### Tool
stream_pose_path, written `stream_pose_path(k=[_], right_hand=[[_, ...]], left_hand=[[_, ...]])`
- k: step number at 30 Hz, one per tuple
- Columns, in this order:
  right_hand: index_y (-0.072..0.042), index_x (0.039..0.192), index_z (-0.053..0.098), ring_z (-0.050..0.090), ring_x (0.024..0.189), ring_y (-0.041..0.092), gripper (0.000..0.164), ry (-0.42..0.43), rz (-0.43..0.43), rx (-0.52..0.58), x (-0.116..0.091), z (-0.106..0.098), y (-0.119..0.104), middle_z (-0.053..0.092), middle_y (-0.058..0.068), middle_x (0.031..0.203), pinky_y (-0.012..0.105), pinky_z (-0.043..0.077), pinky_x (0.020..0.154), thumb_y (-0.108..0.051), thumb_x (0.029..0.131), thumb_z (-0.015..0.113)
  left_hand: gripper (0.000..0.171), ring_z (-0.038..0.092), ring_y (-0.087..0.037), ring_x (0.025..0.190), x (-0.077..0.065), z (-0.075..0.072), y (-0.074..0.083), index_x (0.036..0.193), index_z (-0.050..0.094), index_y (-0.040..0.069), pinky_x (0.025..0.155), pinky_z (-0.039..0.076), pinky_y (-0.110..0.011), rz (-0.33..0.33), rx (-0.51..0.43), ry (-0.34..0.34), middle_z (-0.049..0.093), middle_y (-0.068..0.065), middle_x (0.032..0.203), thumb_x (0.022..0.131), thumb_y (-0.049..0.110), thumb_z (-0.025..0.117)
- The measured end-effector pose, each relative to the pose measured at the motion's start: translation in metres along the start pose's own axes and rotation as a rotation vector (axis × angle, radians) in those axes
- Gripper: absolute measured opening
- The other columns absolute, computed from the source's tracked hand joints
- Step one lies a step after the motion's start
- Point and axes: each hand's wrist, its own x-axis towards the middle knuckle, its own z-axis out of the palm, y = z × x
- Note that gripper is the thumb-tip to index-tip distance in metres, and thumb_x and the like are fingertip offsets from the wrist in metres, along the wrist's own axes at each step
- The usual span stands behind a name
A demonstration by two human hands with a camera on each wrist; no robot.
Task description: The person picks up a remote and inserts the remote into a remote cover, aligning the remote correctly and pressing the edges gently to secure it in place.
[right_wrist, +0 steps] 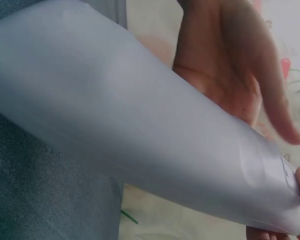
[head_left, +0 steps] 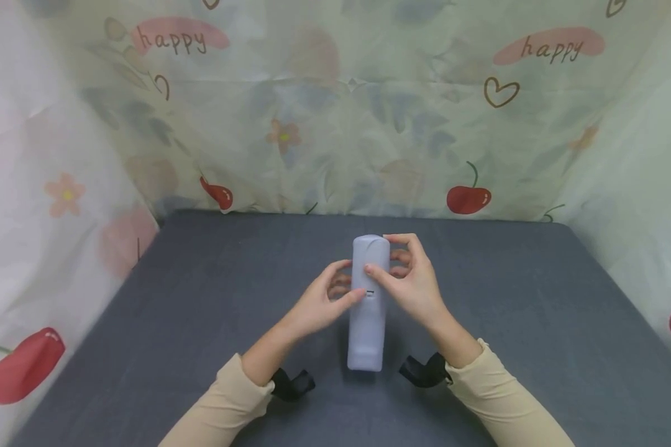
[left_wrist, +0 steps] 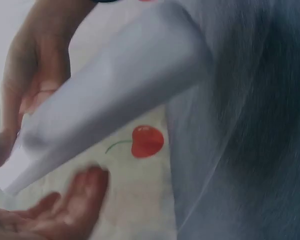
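Observation:
A long, pale lavender plastic object (head_left: 368, 329) with a rounded top stands out over the dark table in the middle of the head view. Its upper end has a curved line, and a small dark-edged slot (head_left: 370, 292) shows lower down. My right hand (head_left: 419, 285) holds the upper end, thumb on the near face, fingers round the right side. Beside its left side is my left hand (head_left: 319, 304), fingers loosely bent, thumb overlapping the slot area. The right wrist view shows the left hand (right_wrist: 225, 65) with its thumb stretched out, apart from the object.
The dark grey table (head_left: 229, 261) extends around both hands. Behind it hangs a printed curtain (head_left: 346, 149) with cherries and flowers, and similar cloth (head_left: 61, 261) encloses the sides. Black straps (head_left: 293, 383) are at both wrists, near the cream sleeves (head_left: 229, 397).

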Motion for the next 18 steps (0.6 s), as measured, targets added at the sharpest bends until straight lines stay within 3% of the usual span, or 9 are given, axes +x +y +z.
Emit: stream_pose_path(k=[2,4,7,12,18], right_hand=[[-0.009,0.122,0.044,0.066,0.070,0.016,0.052,-0.008,0.013,0.006,0.0002,0.0000,-0.0003,0.063,0.021,0.104,0.027,0.053,0.062,-0.014,0.080,0.074],[-0.006,0.123,0.042,0.066,0.072,0.016,0.052,-0.014,0.062,-0.017,-0.0013,0.0010,-0.0071,0.062,0.023,0.106,0.027,0.053,0.064,-0.009,0.081,0.072],[-0.005,0.125,0.040,0.066,0.079,0.018,0.053,-0.034,0.083,-0.009,-0.0016,0.0011,-0.0083,0.061,0.023,0.108,0.027,0.053,0.069,-0.007,0.082,0.070],[-0.003,0.123,0.046,0.060,0.097,0.019,0.044,-0.018,0.030,-0.032,0.0011,-0.0033,-0.0076,0.057,0.016,0.116,0.023,0.053,0.079,-0.008,0.084,0.068],[0.001,0.105,0.058,0.055,0.082,0.006,0.025,0.073,-0.063,-0.094,0.0030,-0.0079,-0.0075,0.060,0.014,0.103,0.014,0.048,0.073,-0.007,0.084,0.068]], left_hand=[[0.058,0.059,-0.032,0.114,-0.0005,0.0003,-0.0012,0.143,0.029,0.008,0.091,0.050,-0.042,-0.017,-0.041,-0.088,0.057,-0.021,0.126,0.094,0.024,0.056],[0.055,0.061,-0.033,0.110,-0.0009,0.0009,-0.0018,0.142,0.031,0.006,0.088,0.052,-0.040,0.018,-0.061,-0.118,0.059,-0.024,0.122,0.095,0.020,0.055],[0.051,0.063,-0.033,0.105,-0.0021,0.0023,-0.0003,0.140,0.036,0.006,0.084,0.054,-0.038,0.052,-0.070,-0.099,0.061,-0.025,0.119,0.094,0.014,0.056],[0.051,0.064,-0.033,0.104,-0.0042,0.0031,0.0013,0.140,0.037,0.008,0.083,0.054,-0.040,0.030,-0.066,-0.051,0.062,-0.025,0.117,0.093,0.012,0.056],[0.051,0.065,-0.034,0.103,-0.0056,0.0046,0.0004,0.140,0.037,0.008,0.083,0.054,-0.041,0.014,-0.069,-0.020,0.063,-0.024,0.117,0.093,0.012,0.056]])
